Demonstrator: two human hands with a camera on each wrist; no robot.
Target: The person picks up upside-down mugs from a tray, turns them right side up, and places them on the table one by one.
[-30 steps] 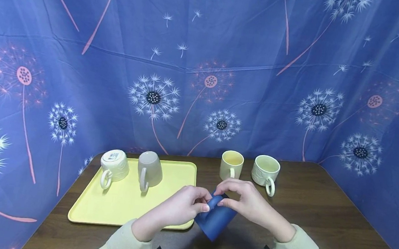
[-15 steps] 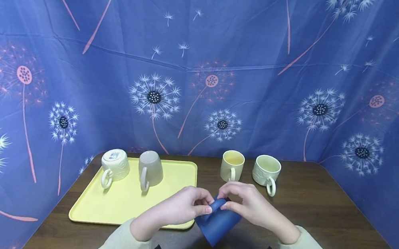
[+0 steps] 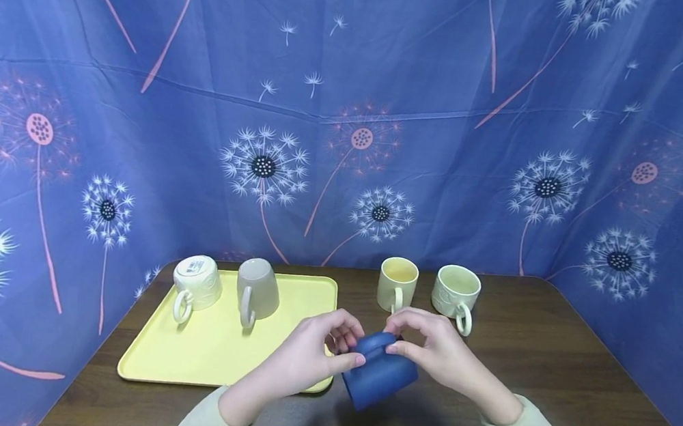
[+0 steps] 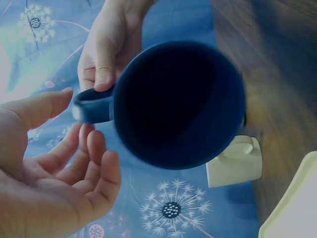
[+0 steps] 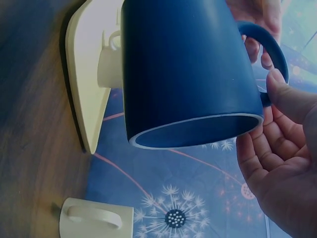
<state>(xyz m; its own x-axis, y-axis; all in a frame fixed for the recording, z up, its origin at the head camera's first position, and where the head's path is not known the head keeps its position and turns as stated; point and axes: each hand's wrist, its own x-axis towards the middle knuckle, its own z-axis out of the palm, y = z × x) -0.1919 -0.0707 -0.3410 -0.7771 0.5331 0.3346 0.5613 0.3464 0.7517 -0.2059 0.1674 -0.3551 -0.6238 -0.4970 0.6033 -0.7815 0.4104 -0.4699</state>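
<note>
A dark blue mug (image 3: 379, 380) is held above the table on its side, handle uppermost. My right hand (image 3: 441, 349) pinches the handle (image 5: 271, 47) between thumb and fingers, near the mug's pale-ringed end. On the other side, my left hand (image 3: 310, 350) has its thumb and fingers spread around the handle, with gaps showing in the left wrist view. The mug's dark mouth (image 4: 178, 106) faces the left wrist camera.
A yellow tray (image 3: 198, 357) at the left bears an upside-down white mug (image 3: 202, 282) and an upside-down grey mug (image 3: 260, 287). Behind my hands stand a pale yellow mug (image 3: 395, 287) and a pale green mug (image 3: 454, 289), both upright. A dandelion-patterned blue cloth (image 3: 446, 148) hangs behind.
My left hand has let go of the handle and spread its fingers. The blue mug has shifted slightly right and turned a little, still in my right hand's pinch.
</note>
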